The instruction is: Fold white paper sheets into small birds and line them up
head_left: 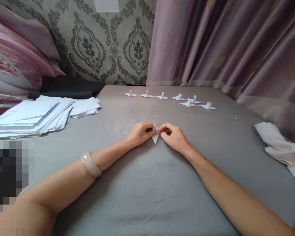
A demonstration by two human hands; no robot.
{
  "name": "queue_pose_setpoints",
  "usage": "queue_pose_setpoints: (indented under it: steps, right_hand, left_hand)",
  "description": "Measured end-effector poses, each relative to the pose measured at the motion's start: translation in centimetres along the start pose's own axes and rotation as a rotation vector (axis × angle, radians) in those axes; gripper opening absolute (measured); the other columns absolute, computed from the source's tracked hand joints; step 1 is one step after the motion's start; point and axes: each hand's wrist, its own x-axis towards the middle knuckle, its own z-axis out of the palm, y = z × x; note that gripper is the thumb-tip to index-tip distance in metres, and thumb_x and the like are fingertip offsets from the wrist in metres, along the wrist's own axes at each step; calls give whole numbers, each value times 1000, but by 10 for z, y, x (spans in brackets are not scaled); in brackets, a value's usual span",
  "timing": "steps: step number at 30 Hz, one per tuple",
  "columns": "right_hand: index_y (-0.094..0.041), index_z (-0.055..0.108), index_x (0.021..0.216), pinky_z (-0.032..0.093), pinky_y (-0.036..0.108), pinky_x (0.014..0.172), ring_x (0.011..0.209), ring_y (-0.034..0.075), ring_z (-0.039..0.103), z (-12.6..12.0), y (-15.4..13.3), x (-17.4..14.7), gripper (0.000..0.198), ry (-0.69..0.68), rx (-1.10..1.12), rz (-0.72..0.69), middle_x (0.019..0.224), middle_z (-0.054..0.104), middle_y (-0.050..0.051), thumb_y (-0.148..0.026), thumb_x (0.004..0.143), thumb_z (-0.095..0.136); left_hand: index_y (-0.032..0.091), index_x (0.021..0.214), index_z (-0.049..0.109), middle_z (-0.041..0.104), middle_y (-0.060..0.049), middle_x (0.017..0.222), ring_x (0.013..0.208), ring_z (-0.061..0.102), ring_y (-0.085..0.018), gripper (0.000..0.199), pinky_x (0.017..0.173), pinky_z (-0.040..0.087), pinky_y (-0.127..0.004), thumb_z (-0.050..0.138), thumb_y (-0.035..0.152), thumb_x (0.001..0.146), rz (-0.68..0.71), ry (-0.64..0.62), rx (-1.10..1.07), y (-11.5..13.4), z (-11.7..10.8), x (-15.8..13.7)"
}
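My left hand (140, 134) and right hand (175, 137), 2 in all, pinch 1 folded paper (155, 138) between them, its point jutting toward me below my fingertips. Beyond my fingers sit 7 paper figures (162, 95). Well left of them lie 2 paper piles (31, 114); well right, 1 pale cloth (282, 147). Behind my left fingers, 1 bangle (90, 164) rings my arm (113, 155).

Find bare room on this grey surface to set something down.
The grey surface is mostly bare between the right hand and the white cloth at right, and nearer, between the forearms. Another patch lies between the left hand and the paper stacks. Folded papers crowd the far side, the stacks the left.
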Motion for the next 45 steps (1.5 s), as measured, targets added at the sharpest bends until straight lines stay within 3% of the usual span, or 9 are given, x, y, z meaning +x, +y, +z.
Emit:
queue_pose_setpoints:
  steps: [12,19,25,29,33,39,45]
  right_hand:
    - [-19,62,76,45,29,71,72,15,59,0,-12,3,14,13,105,-27,78,66,1,-22,67,51]
    - [-18,63,76,37,23,50,54,11,49,-4,-33,5,16,-55,71,201,64,59,-1,-28,68,54]
    - [-18,63,72,38,23,49,59,13,53,-9,-44,12,22,-84,-128,216,67,61,1,-40,71,59]
    - [-19,61,66,37,23,48,58,13,53,-10,-50,16,15,-102,-237,262,63,59,1,-33,69,58]
    - [-18,59,63,35,21,46,56,11,51,-10,-58,18,10,-132,-213,361,61,58,1,-27,67,58]
    - [-17,59,63,29,20,41,49,7,44,-9,-67,22,8,-151,-215,479,61,57,1,-23,67,60]
    - [-15,60,60,27,21,39,45,6,40,-12,-68,25,12,-166,-211,505,56,56,1,-22,69,64]
  left_hand:
    - [16,66,64,60,0,67,62,52,-11,25,60,37,-23,56,29,85,70,-12,21,-11,2,2]
    - [16,67,66,63,-1,69,63,53,-12,22,61,37,-24,57,27,83,79,-4,34,-15,5,5]
    - [16,67,65,61,-2,68,61,51,-13,22,58,34,-23,57,28,83,90,3,82,-16,5,5]
    - [17,76,70,65,-3,72,64,53,-14,20,58,34,-23,57,29,84,121,9,59,-17,6,3]
    - [19,88,73,68,-2,74,64,55,-13,18,59,36,-22,56,25,83,84,32,-43,-13,5,0]
    - [17,84,75,68,-2,70,59,52,-10,18,57,35,-21,58,23,82,17,27,-83,-7,2,-1]
    - [17,86,75,70,-2,73,62,54,-11,19,58,37,-21,58,25,83,-10,21,-102,-4,-1,-3]
